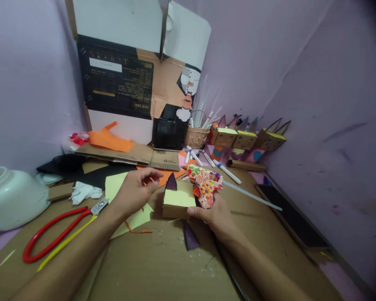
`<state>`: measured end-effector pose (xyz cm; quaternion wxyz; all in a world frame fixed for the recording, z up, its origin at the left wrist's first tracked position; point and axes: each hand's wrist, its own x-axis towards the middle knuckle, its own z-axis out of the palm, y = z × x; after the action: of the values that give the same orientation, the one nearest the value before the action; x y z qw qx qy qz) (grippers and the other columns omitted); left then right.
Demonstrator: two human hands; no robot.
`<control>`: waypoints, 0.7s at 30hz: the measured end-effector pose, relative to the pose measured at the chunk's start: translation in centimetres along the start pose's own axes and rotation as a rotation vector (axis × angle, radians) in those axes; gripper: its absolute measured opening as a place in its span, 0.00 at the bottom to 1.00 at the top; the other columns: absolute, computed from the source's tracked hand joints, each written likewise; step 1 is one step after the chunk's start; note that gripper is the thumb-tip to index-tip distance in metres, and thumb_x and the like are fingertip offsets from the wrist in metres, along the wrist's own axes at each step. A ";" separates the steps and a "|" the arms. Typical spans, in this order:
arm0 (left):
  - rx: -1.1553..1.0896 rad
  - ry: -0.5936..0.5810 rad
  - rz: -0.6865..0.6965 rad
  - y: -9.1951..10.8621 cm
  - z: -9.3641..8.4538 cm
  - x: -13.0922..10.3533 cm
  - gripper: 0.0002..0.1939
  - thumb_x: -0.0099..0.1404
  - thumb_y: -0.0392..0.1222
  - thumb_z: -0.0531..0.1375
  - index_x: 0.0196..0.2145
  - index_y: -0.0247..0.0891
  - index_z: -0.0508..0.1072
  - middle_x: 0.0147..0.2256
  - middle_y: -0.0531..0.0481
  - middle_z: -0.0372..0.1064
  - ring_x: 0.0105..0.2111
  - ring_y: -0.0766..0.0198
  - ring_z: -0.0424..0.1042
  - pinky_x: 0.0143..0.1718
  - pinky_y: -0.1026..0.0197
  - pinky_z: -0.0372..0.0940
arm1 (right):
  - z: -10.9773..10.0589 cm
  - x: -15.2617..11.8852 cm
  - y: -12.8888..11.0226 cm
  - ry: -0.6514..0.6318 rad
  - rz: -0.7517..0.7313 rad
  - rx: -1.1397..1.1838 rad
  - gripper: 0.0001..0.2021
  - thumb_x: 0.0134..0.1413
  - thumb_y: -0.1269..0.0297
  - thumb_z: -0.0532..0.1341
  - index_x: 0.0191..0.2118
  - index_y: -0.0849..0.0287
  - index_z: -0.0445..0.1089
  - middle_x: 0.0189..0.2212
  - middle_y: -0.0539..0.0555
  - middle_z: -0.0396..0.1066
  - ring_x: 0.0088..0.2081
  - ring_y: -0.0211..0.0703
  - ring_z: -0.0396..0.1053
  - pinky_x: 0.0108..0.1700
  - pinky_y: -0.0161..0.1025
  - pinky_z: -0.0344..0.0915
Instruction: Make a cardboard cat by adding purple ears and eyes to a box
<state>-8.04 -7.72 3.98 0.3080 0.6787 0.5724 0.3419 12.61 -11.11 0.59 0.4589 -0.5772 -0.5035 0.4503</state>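
My right hand [217, 211] is closed around the handle of a flower-patterned hot glue gun [205, 182]. A long translucent glue stick [253, 194] sticks out of its back, and its nozzle points left. Just below the gun sits a small cardboard box [177, 212] with a pale yellow top and one dark pointed ear [171, 182] standing at its back left. My left hand [139, 188] hovers left of that ear, fingers loosely bent and apart, with nothing visible in them. A second dark purple pointed piece [191, 237] lies on the cardboard in front of the box.
Red-handled scissors [59, 230] and crumpled white paper [85, 192] lie at left, near a white pot [14, 198]. Yellow paper [115, 184] is under my left arm. Behind stand a large cardboard box [122, 79], a pen basket [196, 137] and several eared cardboard figures [227, 138].
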 end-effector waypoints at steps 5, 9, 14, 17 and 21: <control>-0.327 -0.273 -0.034 -0.6 0.5 -0.7 0.36 0.47 0.43 0.63 0.54 0.37 0.60 0.54 0.40 0.62 0.47 0.53 0.67 0.42 0.54 0.66 | -0.5 -0.1 -0.6 0.005 -0.019 0.011 0.26 0.26 0.64 0.71 0.39 0.61 0.69 0.38 0.57 0.76 0.41 0.55 0.73 0.45 0.48 0.69; -0.305 -0.326 -0.069 0.1 1.7 -1.4 0.48 0.46 0.38 0.64 0.61 0.36 0.46 0.57 0.37 0.57 0.55 0.52 0.61 0.53 0.51 0.59 | -0.5 -0.2 -0.6 -0.058 -0.101 0.054 0.24 0.29 0.67 0.70 0.40 0.60 0.70 0.40 0.57 0.76 0.43 0.55 0.73 0.48 0.48 0.67; -0.199 -0.254 -0.016 0.8 2.8 -1.6 0.38 0.49 0.34 0.61 0.57 0.35 0.54 0.54 0.39 0.63 0.51 0.54 0.66 0.54 0.50 0.59 | -1.1 0.6 0.5 -0.064 -0.064 0.129 0.26 0.29 0.66 0.71 0.42 0.62 0.69 0.41 0.60 0.75 0.44 0.56 0.72 0.49 0.50 0.67; -0.200 -0.264 -0.009 0.6 2.8 -1.5 0.36 0.49 0.34 0.61 0.56 0.37 0.55 0.54 0.40 0.63 0.51 0.54 0.66 0.54 0.48 0.59 | -1.9 1.3 0.6 0.006 -0.099 0.273 0.30 0.30 0.64 0.71 0.45 0.61 0.67 0.47 0.61 0.72 0.47 0.55 0.70 0.50 0.50 0.66; -0.226 -0.268 -0.028 0.2 2.7 -1.4 0.38 0.48 0.33 0.62 0.56 0.37 0.54 0.54 0.39 0.63 0.50 0.55 0.67 0.53 0.49 0.60 | -2.7 1.4 -0.2 0.096 -0.109 0.311 0.26 0.34 0.64 0.70 0.45 0.60 0.68 0.50 0.60 0.69 0.44 0.51 0.72 0.43 0.44 0.70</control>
<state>-5.87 -9.24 2.46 0.4607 0.6711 0.4935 0.3064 15.39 -9.95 1.15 0.5900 -0.4917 -0.4360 0.4691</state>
